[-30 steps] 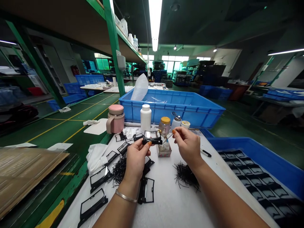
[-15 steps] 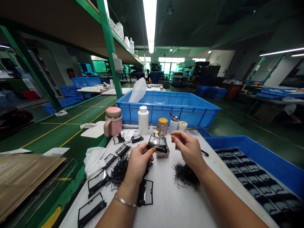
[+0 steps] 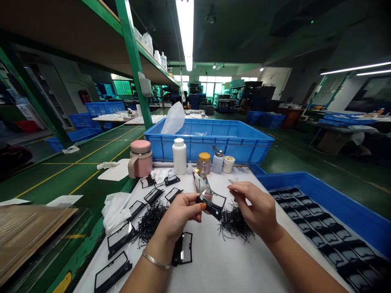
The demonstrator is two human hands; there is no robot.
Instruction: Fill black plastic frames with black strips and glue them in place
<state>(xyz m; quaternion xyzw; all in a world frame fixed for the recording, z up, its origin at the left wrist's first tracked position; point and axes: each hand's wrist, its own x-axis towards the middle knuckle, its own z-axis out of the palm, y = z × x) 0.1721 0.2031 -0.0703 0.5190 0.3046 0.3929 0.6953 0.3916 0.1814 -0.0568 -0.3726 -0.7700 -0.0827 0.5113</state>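
My left hand [image 3: 183, 209] pinches a black plastic frame with a clear window [image 3: 215, 201] by its left end, tilted above the table. To its right, my right hand [image 3: 259, 203] is closed, thumb against fingers, with a small pale tip [image 3: 232, 180] sticking out that is too small to name. Below the right fingers lies a pile of short black strips [image 3: 236, 221]. A second pile of black strips [image 3: 152, 217] sits left of my left hand. Similar black frames [image 3: 113, 270] lie along the table's left side, and one [image 3: 185, 248] lies by my left wrist.
Behind the hands stand a small open box [image 3: 200, 181], a pink mug [image 3: 142, 158], a white bottle [image 3: 179, 156], a yellow-lidded jar [image 3: 204, 162] and a pump bottle [image 3: 218, 162]. A blue crate [image 3: 210, 142] is beyond. To the right, a blue bin [image 3: 305, 183] holds rows of frames.
My left hand has brought the frame lower and toward me, turning it so its right end dips. My right hand has moved slightly right and down. Another frame now shows beyond my left hand.
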